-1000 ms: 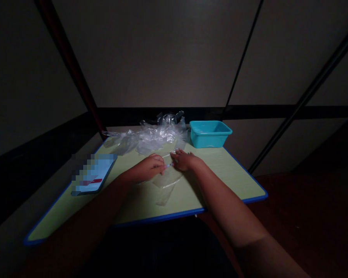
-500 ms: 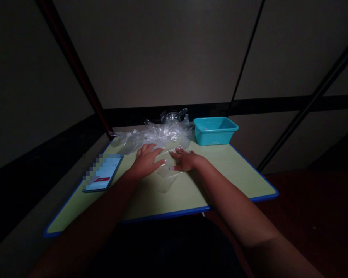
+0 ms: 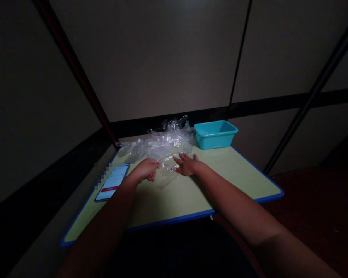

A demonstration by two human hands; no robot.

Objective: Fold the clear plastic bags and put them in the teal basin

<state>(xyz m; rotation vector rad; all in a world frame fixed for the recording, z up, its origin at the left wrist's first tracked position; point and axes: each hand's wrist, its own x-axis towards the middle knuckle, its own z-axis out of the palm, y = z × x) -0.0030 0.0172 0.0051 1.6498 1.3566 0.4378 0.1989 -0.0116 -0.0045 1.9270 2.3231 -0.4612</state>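
Observation:
A clear plastic bag lies on the pale yellow table between my hands. My left hand pinches the bag's left edge, thumb against curled fingers. Fingers spread, my right hand rests flat on the right part of the same bag and partly covers it. Just beyond my hands is a crumpled heap of clear plastic bags.
A turquoise plastic basket stands at the table's back right. A phone with a lit screen lies at the left, beside my left forearm. Behind the table rises a panelled wall. Blue edging runs round the tabletop.
My left hand has gone from spread fingers to a pinch on the bag's left edge. The right hand stays flat on the bag. The view has shifted slightly.

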